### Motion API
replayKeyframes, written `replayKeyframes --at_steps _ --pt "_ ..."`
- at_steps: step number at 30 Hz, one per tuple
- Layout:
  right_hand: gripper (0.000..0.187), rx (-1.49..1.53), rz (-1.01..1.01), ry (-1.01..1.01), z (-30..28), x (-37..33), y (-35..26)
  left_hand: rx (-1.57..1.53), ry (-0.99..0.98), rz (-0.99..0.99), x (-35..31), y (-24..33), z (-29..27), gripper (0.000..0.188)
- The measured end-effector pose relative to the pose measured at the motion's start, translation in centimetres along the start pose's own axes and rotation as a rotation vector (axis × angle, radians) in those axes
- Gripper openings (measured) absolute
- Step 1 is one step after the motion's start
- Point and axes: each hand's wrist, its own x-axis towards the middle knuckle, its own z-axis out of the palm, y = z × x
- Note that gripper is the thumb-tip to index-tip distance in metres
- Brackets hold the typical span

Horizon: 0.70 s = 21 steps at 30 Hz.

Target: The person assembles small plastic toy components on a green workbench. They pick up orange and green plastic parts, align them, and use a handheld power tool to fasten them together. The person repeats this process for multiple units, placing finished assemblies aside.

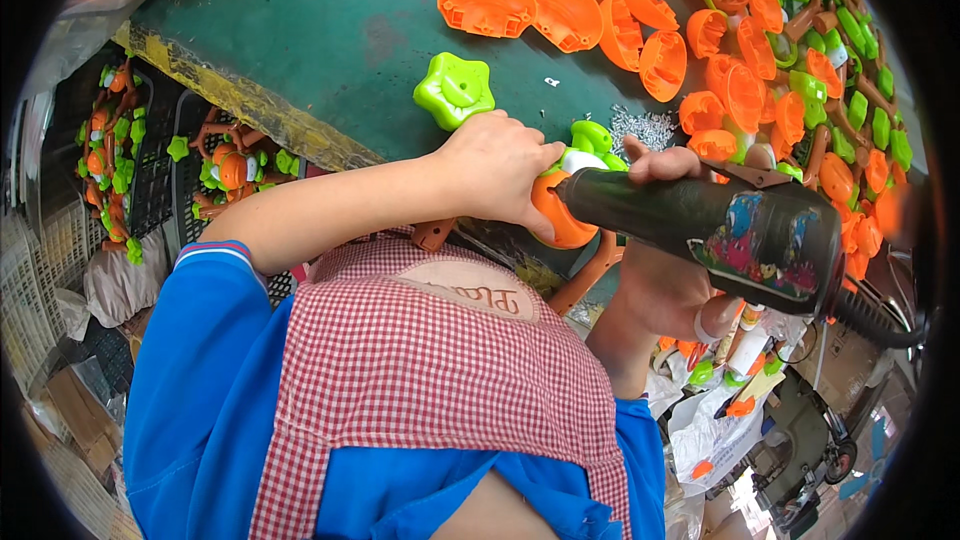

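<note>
My left hand (505, 172) is closed on a plastic toy with a round orange body (562, 220), holding it at the table's near edge. Brown limb pieces (588, 278) stick out from the toy, and a green and white part shows at its far side. A green star-shaped piece (455, 90) lies just beyond my left knuckles, and whether it is joined to the toy is hidden. Wrapped round a black electric screwdriver (700, 225) is my right hand (665, 285). The screwdriver lies nearly level, its tip at the orange body; the exact contact point is hidden.
Small silver screws (645, 128) are heaped on the green table (330, 40). Orange half shells (487, 4) spread along the far side. Mixed green, brown and orange parts (850, 90) pile up at right. Black crates (235, 165) with toys stand lower left. A cord trails from the screwdriver.
</note>
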Motion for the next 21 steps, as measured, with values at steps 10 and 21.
replayKeyframes --at_steps 10,21 --pt "0.101 0.004 -0.104 0.188 0.6 -0.4 0.9 0.026 -0.049 0.006 0.5 0.7 -0.5 0.082" --pt "0.057 -0.240 -0.077 -0.358 -1.0 -1.2 3.6 -0.055 -0.150 0.003 1.4 0.0 -0.3 0.057"
